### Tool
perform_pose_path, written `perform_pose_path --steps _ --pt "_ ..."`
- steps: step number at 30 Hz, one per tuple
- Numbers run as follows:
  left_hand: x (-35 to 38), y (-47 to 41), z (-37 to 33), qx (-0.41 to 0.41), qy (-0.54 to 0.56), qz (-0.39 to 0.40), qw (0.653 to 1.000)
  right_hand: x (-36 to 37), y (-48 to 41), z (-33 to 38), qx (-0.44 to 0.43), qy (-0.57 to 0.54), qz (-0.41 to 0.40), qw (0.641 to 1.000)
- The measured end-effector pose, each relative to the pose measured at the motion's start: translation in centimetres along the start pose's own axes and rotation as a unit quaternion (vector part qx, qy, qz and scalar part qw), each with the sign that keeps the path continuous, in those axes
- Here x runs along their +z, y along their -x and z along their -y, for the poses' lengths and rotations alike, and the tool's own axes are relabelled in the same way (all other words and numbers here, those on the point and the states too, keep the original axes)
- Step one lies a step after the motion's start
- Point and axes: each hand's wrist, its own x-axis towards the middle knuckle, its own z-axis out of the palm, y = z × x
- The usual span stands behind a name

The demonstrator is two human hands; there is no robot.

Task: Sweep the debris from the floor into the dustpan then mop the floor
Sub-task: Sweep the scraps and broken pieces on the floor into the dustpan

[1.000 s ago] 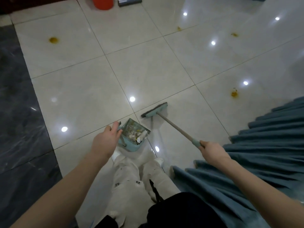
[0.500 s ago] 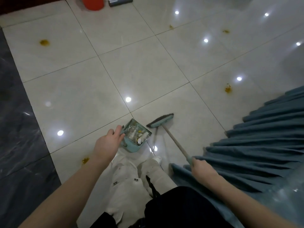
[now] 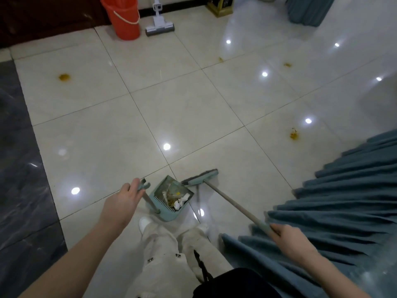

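- Lower centre: left hand point(image 3: 120, 204) grips the top of the dustpan point(image 3: 170, 217) handle, and the pan sits on the floor point(image 3: 193, 108) just ahead of the feet.
- Debris point(image 3: 177, 200), paper scraps and yellowish bits, is already inside the pan, so the sweeping looks nearly done.
- Right hand point(image 3: 294, 238) is wrapped round the broom point(image 3: 203, 179) handle, with the head at the pan's mouth.
- Mopping is not begun: yellow stains point(image 3: 293, 135) dot the tiles.
- Upper left: mop point(image 3: 159, 25) and orange bucket point(image 3: 126, 17) wait by the wall.
- At right, a pleated teal drape point(image 3: 348, 201) crowds the broom arm.
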Motion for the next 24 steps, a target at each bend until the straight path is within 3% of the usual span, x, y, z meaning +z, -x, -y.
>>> perform_pose_path --steps 13,24 --pt "-8.4 -9.3 1.1 -0.062 -0.014 -0.056 0.996 -6.4 -5.7 1.1 0.059 -0.123 -0.100 0.986" --pt "-16.8 -21.9 -0.8 -0.095 -0.011 -0.132 0.987 -15.8 -11.5 3.9 0.037 -0.214 -0.120 0.969"
